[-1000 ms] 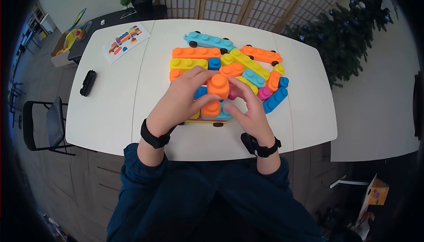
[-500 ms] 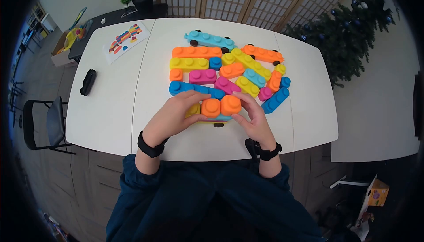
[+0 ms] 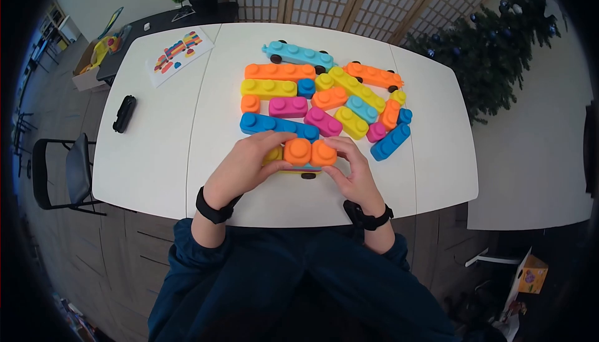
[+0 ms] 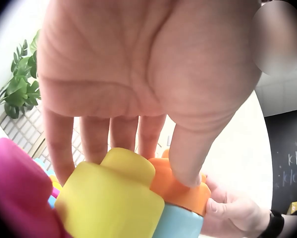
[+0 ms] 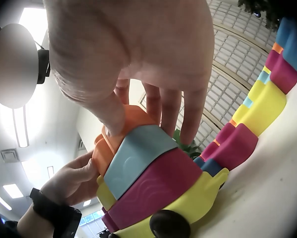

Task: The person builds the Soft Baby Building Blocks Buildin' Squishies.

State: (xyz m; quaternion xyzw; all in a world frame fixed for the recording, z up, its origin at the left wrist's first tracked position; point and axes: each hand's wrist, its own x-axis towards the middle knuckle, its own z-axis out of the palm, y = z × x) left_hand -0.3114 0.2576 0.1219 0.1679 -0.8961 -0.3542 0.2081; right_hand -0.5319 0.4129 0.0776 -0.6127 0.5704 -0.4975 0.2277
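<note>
Two small orange blocks, a left one (image 3: 297, 152) and a right one (image 3: 323, 153), sit side by side on a light blue block (image 5: 138, 151). Below that, a magenta block (image 5: 161, 181) rests on a yellow wheeled base (image 5: 200, 191). My left hand (image 3: 242, 162) holds the left orange block, thumb on the near side and fingers on the far side. The right orange block is pinched between the thumb and fingers of my right hand (image 3: 357, 172). A yellow block (image 4: 108, 198) stands at the stack's left, partly hidden by my left hand in the head view.
Beyond the stack lie several loose blocks, among them a long blue block (image 3: 277, 126) and a magenta one (image 3: 322, 121). Light blue (image 3: 298, 54) and orange (image 3: 373, 76) wheeled bases stand at the back. A printed picture sheet (image 3: 181, 56) and a black case (image 3: 125, 114) lie left.
An orange block held above the stack has come down to the right, beside the other orange block. In the last half second it has settled slightly lower and closer against it.
</note>
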